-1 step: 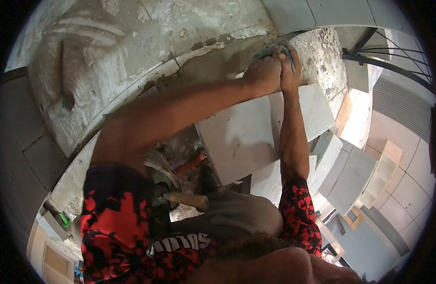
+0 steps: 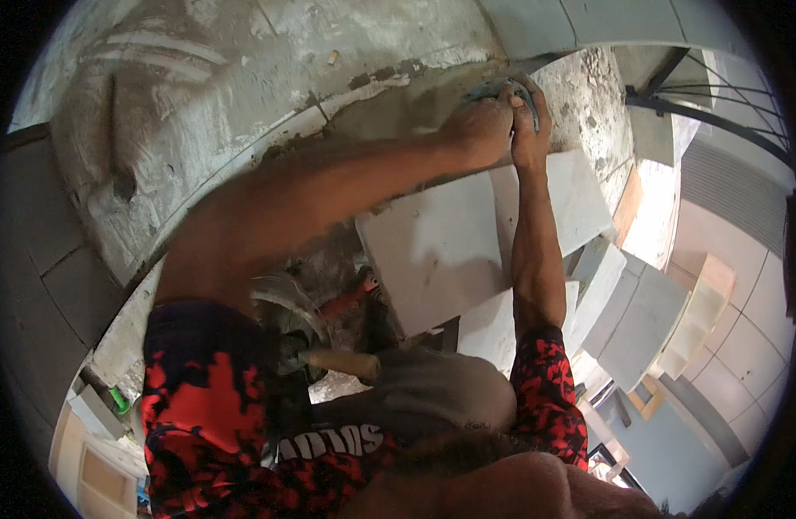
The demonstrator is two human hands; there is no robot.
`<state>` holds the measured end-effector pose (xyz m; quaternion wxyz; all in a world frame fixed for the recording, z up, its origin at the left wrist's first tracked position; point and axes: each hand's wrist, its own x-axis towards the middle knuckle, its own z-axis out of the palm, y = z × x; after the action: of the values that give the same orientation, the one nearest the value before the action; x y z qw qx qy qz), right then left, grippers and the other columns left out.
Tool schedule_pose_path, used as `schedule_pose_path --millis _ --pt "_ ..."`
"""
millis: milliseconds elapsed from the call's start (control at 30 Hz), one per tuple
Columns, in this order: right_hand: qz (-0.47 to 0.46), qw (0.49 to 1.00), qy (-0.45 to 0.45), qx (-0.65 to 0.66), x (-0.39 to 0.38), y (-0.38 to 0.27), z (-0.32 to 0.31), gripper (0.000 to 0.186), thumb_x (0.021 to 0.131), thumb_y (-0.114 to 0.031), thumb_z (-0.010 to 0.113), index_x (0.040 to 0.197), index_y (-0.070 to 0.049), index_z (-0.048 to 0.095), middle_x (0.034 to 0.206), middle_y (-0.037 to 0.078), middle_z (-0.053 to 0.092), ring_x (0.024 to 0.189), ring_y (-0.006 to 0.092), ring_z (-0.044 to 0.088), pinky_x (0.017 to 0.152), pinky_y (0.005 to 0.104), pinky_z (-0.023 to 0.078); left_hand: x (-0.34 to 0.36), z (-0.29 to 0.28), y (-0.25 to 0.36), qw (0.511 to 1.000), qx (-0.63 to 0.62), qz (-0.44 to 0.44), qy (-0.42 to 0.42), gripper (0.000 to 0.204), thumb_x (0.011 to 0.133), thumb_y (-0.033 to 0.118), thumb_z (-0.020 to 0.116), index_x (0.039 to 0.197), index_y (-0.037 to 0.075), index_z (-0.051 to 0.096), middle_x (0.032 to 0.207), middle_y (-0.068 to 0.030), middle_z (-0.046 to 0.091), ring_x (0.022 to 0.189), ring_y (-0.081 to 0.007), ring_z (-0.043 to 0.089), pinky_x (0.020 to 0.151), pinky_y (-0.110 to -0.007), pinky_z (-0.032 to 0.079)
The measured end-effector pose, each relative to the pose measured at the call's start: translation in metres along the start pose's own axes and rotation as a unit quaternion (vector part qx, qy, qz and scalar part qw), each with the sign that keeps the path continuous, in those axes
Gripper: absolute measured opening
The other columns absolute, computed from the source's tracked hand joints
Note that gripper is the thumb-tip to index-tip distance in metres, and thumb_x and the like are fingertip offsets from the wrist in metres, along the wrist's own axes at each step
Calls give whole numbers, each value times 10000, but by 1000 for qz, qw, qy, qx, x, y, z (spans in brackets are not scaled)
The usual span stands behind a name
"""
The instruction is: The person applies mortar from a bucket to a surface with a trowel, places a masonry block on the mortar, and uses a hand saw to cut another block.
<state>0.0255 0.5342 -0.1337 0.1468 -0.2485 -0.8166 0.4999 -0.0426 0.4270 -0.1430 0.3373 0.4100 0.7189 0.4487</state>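
My left hand [image 2: 480, 130] and my right hand [image 2: 529, 125] are together on a bluish-grey pad or cloth [image 2: 484, 91], fingers wrapped round it, partly hiding it. It lies on a damp grey mortar strip [image 2: 380, 117] along a low ledge. Below my wrists, pale square tiles [image 2: 424, 251] lie on the floor, my right forearm crossing over them. Under my left forearm is a round container [image 2: 290, 316] with a wooden handle [image 2: 346, 363] over it, and beside it an orange tool [image 2: 346, 294], largely in shadow.
A black metal frame [image 2: 666, 104] stands at upper right. Stacked tiles [image 2: 636, 320] and a light wooden shelf piece [image 2: 692, 320] lie to the right. A rough plastered surface [image 2: 164, 104] rises at upper left. A green-handled item [image 2: 118, 400] is at lower left.
My left arm has shifted slightly to the left, and both hands have moved very slightly with the pad still held. The surroundings look the same.
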Motion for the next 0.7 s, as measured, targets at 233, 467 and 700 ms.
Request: schedule_pose_path --millis 233,467,700 --pt "-4 1000 -26 12 13 0 9 602 857 -366 622 1311 5 483 1200 209 573 1130 260 545 963 352 407 2 -3 -19 998 4 50 40 504 801 90 535 1181 -211 396 924 -314 623 929 -411 625 823 -470 495" --pt "-85 993 -19 -76 -29 -4 3 606 870 -347 600 1314 43 466 1175 187 593 1074 269 573 935 347 430 -29 14 -21 985 -4 117 129 252 813 113 548 990 -65 571 894 -259 638 874 -397 632 777 -477 486" --pt "-60 996 -13 -66 -20 -8 6 605 862 -385 612 1258 54 484 981 143 620 886 198 588 779 322 483 -33 -10 -14 997 2 74 5 694 829 100 512 1380 -163 181 991 -304 619 959 -409 621 825 -465 499"
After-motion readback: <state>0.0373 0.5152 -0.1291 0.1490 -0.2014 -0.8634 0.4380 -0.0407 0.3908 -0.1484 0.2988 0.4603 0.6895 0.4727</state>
